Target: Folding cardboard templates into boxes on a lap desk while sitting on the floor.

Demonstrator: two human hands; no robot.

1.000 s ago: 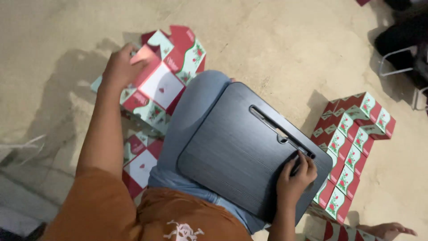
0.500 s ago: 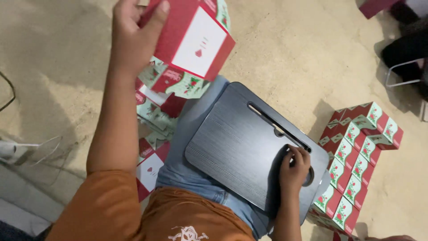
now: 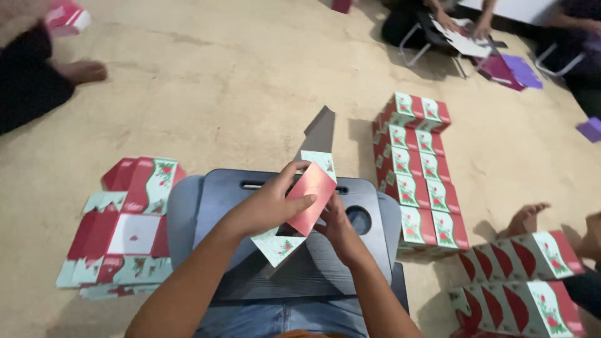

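Note:
My left hand (image 3: 270,205) and my right hand (image 3: 338,220) both grip a flat red and mint-green cardboard box blank (image 3: 308,195) with flower prints. They hold it tilted above a dark grey lap tray (image 3: 219,194) that rests on my legs. One grey flap of the blank sticks up and away from me. My right hand is partly hidden behind the card.
A pile of flat box blanks (image 3: 125,228) lies on the floor at my left. Rows of folded boxes (image 3: 418,166) stand at my right, with more boxes (image 3: 523,281) nearer a bare foot (image 3: 526,218). Other people sit at the far edges.
My left hand brought a box blank from the left pile over to the lap tray. My right hand left the tray's edge and took hold of the blank. The view swung upright.

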